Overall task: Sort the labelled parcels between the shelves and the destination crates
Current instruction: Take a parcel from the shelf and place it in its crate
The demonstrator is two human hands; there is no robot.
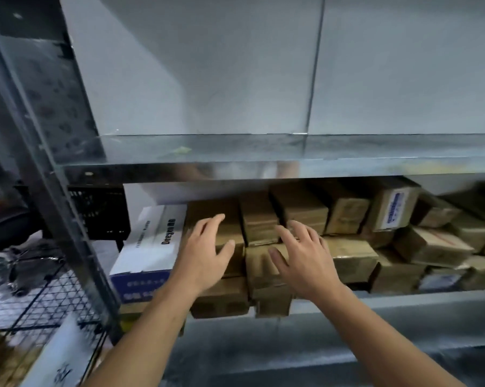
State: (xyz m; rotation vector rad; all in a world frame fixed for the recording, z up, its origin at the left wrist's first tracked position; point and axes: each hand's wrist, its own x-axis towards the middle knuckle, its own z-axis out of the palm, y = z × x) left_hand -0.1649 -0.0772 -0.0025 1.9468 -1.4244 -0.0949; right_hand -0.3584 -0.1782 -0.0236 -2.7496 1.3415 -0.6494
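On the lower shelf (403,300) of a grey metal rack, many brown cardboard parcels (347,255) lie packed close together, some stacked on others. At the left end of this row stands a white box (151,241) with a blue band and dark print, and its right side touches the brown ones.

Both bare arms reach toward the row from below. The left hand (207,252) is over the leftmost brown parcel (205,212). Its fingers (216,219) are straight and a little spread, with the thumb out to the right, and they grip nothing. I cannot tell if the palm really presses on the cardboard.

The right hand (305,258) is just beside it, over the parcels in the middle. Its fingers (300,227) are also spread wide and hold nothing, and contact is not clear here either.

Further right, in the back row, one tilted parcel shows a white label (395,210) with blue print, too blurred to read.

Above the row runs the upper shelf (207,152). Behind the rack post (54,191) on the left sits a black crate (101,213), and a black wire grid (48,297) is lower left.
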